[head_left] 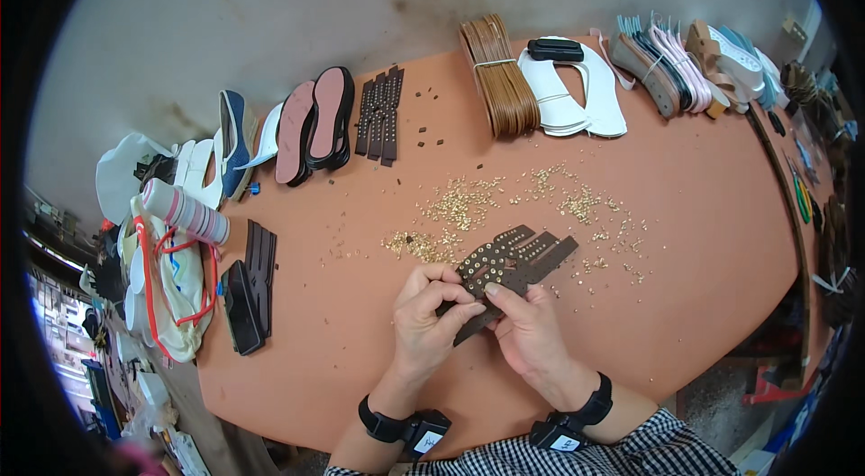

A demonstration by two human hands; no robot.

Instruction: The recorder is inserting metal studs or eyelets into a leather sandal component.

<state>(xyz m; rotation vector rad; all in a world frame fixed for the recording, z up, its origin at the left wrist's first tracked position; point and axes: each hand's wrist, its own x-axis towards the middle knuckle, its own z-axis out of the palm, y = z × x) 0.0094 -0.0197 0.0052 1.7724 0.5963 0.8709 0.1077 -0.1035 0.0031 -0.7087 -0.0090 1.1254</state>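
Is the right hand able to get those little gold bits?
Probably yes: gold bits lie beside the dark strap piece, and nothing seems to block the way. But the right hand grips that piece, so it might need freeing first.

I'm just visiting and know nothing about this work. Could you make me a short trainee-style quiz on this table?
1. True or false: the left hand and the right hand both touch the dark studded piece.
2. Where do the pink-topped soles lie? A) Left of the brown bundle; B) right of it; C) in the hands.
3. Fill in: most small bits strewn near the dark studded piece are ____-coloured.

Key: 1. True; 2. A; 3. gold.
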